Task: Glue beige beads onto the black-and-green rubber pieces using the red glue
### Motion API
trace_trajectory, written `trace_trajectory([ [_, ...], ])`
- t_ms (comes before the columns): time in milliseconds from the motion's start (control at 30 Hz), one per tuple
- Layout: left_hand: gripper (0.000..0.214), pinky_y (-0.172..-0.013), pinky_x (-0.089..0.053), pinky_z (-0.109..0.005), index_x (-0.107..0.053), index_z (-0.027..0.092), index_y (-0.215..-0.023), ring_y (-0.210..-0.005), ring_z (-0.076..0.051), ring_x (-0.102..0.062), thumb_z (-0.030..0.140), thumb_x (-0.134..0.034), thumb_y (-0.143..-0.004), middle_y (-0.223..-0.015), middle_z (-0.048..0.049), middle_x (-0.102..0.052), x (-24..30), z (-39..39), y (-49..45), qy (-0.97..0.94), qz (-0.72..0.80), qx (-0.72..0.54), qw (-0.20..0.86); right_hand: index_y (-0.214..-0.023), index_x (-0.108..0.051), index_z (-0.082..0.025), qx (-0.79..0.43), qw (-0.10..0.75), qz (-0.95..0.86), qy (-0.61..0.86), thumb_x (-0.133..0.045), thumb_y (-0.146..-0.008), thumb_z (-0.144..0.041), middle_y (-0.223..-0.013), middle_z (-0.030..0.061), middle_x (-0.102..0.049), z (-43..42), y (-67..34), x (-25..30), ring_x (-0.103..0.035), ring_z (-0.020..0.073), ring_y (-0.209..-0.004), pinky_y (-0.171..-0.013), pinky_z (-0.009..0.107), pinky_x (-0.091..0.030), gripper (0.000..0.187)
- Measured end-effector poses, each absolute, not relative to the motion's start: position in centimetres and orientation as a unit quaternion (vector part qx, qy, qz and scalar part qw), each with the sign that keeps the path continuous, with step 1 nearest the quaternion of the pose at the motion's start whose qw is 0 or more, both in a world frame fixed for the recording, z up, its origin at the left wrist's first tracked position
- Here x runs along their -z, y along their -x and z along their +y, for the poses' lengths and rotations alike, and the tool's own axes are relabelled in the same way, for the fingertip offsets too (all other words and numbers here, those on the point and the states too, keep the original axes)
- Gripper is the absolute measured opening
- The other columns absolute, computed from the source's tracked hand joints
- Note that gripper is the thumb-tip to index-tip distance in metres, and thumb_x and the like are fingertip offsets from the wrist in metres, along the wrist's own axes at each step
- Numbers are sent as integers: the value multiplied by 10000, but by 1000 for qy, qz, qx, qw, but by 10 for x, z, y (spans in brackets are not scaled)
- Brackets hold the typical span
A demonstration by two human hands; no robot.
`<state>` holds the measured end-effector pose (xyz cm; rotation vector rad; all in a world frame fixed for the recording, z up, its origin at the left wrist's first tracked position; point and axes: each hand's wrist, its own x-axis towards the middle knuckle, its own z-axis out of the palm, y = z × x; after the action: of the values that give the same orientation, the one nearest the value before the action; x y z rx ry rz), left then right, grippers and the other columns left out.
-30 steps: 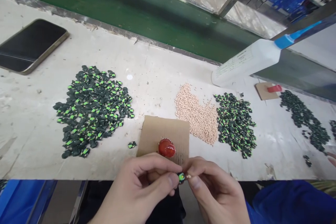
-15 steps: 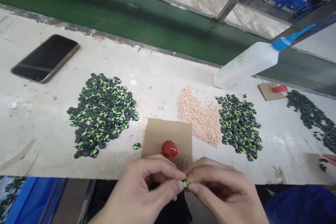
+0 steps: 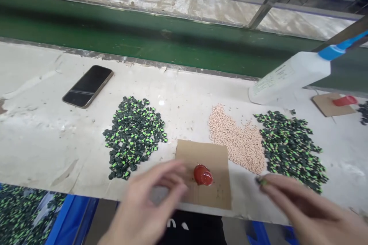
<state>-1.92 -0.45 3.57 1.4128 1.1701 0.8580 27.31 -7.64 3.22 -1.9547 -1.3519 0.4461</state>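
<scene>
My left hand [image 3: 149, 206] hovers blurred over the table's front edge, just left of a cardboard square [image 3: 214, 193]; its finger and thumb are apart with nothing seen between them. A red cap [image 3: 202, 175] sits on that cardboard. My right hand [image 3: 304, 206] reaches out to the right of the cardboard, its fingertips pinched on a small black-and-green piece [image 3: 260, 180] at the near edge of the right pile of black-and-green pieces [image 3: 290, 145]. A second such pile [image 3: 135, 134] lies to the left. Beige pellets [image 3: 238, 141] lie between the cardboard and the right pile.
A phone [image 3: 87, 86] lies at the left of the white table [image 3: 43, 141]. A white bottle with a blue cap [image 3: 290, 76] lies at the back right, near another cardboard piece [image 3: 324, 105] with a red cap [image 3: 343, 101]. Behind runs a green belt [image 3: 143, 42]. A blue bin [image 3: 77, 218] of pieces sits below left.
My hands, pinched together on one small piece in front of the cardboard, have parted. The right hand has moved right toward the right pile, the left has opened. The view has shifted left.
</scene>
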Motion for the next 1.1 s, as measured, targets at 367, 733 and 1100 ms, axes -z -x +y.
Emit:
trace_trajectory([
  [367,344,-866,-658,-347,-731,214,-1206,-889,-253,-802,103,-477,-1003,-1062,-88,-817,11,15,52,-885,371,-245,135,-865,-801,-209,116,280,-545,781,-654,-938,-397,-910,138,-817,-51,-346,-7,-682,231,-572,-612,400,-559,250],
  [733,216,-810,-611,-180,-647,266,-1208,-886,-161,-808,291,-463,-1098,-1078,-28,-728,8,15,63,-869,409,-236,147,-903,-824,-208,34,260,-663,701,-565,-975,-253,-863,115,-813,3,-276,-1,-677,275,-758,-722,430,-568,273],
  [1100,23,-620,-611,-88,-684,311,-976,-706,-127,-813,308,-705,-966,-941,53,-779,-11,5,44,-730,499,-337,324,-768,-850,-255,-51,388,-545,741,-754,-825,-308,-805,56,-865,-1,-281,-11,-813,277,-698,-681,414,-660,123],
])
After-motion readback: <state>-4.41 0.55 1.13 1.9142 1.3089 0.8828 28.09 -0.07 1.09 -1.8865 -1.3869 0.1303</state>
